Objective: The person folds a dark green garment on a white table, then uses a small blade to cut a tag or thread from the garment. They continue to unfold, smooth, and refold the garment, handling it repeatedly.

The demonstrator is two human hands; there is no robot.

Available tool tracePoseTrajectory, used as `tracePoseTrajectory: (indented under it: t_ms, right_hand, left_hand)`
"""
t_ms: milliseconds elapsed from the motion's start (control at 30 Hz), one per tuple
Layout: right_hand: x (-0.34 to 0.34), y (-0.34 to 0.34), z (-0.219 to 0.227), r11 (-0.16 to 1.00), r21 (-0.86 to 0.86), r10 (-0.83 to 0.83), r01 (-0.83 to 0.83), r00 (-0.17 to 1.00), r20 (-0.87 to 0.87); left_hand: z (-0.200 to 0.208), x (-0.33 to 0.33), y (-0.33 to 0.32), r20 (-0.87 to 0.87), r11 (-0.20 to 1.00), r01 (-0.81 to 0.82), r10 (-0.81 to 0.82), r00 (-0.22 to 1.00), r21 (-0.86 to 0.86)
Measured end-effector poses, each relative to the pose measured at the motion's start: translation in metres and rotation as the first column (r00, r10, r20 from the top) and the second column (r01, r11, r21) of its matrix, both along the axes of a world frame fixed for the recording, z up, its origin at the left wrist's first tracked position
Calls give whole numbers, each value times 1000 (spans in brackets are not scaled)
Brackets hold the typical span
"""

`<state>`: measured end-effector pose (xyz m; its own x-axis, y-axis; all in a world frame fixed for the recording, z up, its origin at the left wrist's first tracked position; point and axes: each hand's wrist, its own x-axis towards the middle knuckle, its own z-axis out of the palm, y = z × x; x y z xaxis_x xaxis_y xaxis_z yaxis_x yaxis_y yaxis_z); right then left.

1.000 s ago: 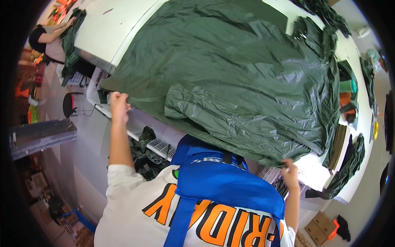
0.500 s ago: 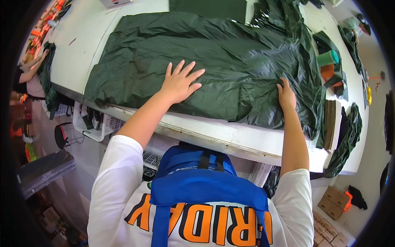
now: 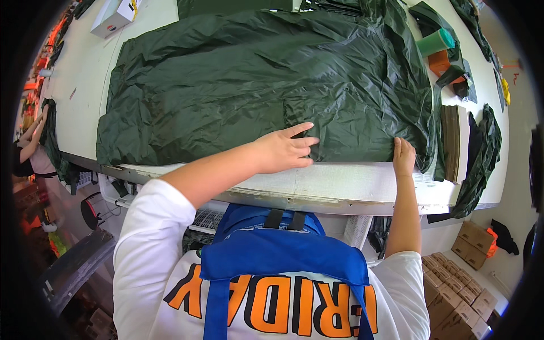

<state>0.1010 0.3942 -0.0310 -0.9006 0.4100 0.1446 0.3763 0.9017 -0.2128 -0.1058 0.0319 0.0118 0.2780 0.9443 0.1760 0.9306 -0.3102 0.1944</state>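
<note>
**While both hands sit on the near edge, that slick fabric looks ready to slide**

Since the big dark green, shiny, crinkled sheet of thin fabric (image 3: 266, 85) covers most of the white worktable (image 3: 340, 184) and comes right up to its near edge, the risks are mostly about slip and creases. The left hand (image 3: 283, 150) lies flat on the fabric near the middle of the near edge, fingers stretched out and pointing right, pinching nothing. The right hand (image 3: 403, 156) rests at the fabric's near right corner, fingers together and pressed down on the hem; I can't tell if the thumb is hooked under it.

My guess at what could go wrong:
- The stuff looks slippery, so a push from one hand could bunch it up instead of flattening it.
- The right side already hangs crumpled over the table's right edge, so that weight might drag the whole sheet off line.
- The green roll (image 3: 436, 41) and orange bits at the far right corner sit just beside the fabric and could get snagged.

Hard to make out: the far edge of the fabric is cut off at the top, how many layers there are, and what's under the blue apron (image 3: 277, 249). The white box (image 3: 113, 16) at the far left corner is only partly in view.
</note>
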Motion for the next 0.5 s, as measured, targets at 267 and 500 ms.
tracePoseTrajectory:
  t_ms: [267, 500]
  right_hand:
    - [5, 8, -4, 997, -60, 48, -44, 995, 83]
    - [-2, 2, -2, 983, -132, -110, 128, 985, 132]
  left_hand:
    - [-8, -34, -56, -8, 959, -69, 69, 998, -277]
    - [-4, 36, -21, 106, 825, -557, 547, 830, 96]
